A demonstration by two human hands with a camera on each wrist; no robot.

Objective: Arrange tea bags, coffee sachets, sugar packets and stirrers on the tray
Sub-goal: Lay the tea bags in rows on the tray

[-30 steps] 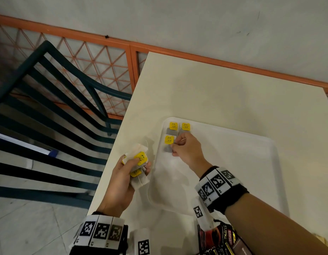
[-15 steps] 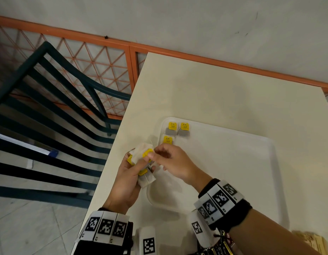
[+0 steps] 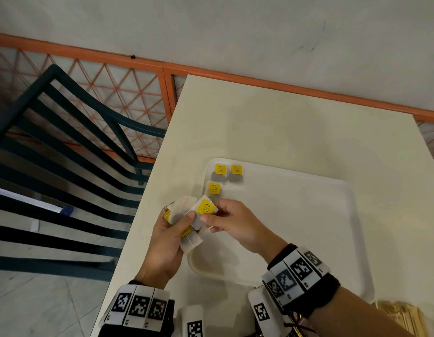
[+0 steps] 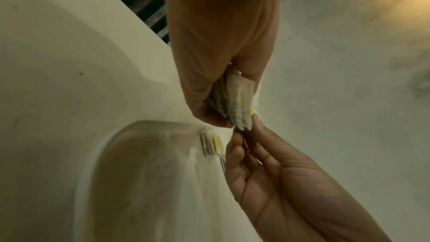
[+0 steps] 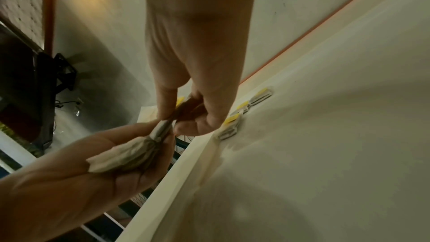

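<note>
- A green slatted chair stands left of the counter, with an orange mesh rail behind it along the wall.
- The white tray lies on the counter; three tea bags with yellow tags sit in its far left corner, two side by side and one just nearer.
- Wooden stirrers show at the near right edge, off the tray.
- The left hand hovers over the counter's left edge beside the tray, fingers curled around a bunch of tea bags.
- The right hand reaches across the tray's near left corner; its thumb and forefinger pinch the top bag of that bunch at its tag, touching the left thumb.
</note>
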